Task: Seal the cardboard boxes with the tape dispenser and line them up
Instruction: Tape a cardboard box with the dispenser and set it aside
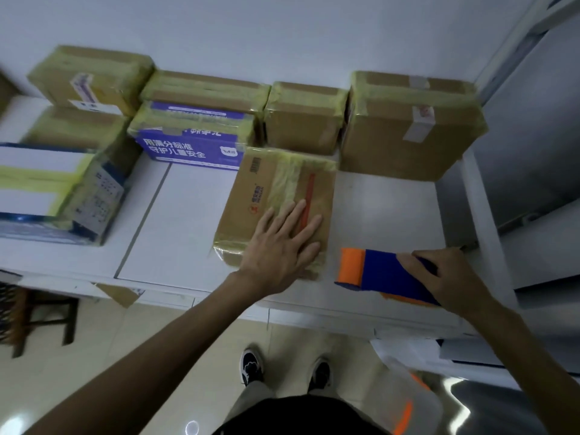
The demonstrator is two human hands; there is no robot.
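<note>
- The flat brown cardboard box [251,196] lies near the front of the smooth white table [188,221], its top striped with glossy yellowish tape and a red strip.
- The left hand [279,246] presses on the box's near end, fingers straight and spread.
- The right hand [445,277] curls round the blocky blue-and-orange tape dispenser [376,271], just right of the box.
- Behind, taped rectangular boxes [301,120] stand along the wall.

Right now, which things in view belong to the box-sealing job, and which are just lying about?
Job: brown box pressed flat under the left hand; tape dispenser gripped by the right hand; taped boxes at the back.
Lying about: cardboard scrap at the edge of the table; stool, lower left.
</note>
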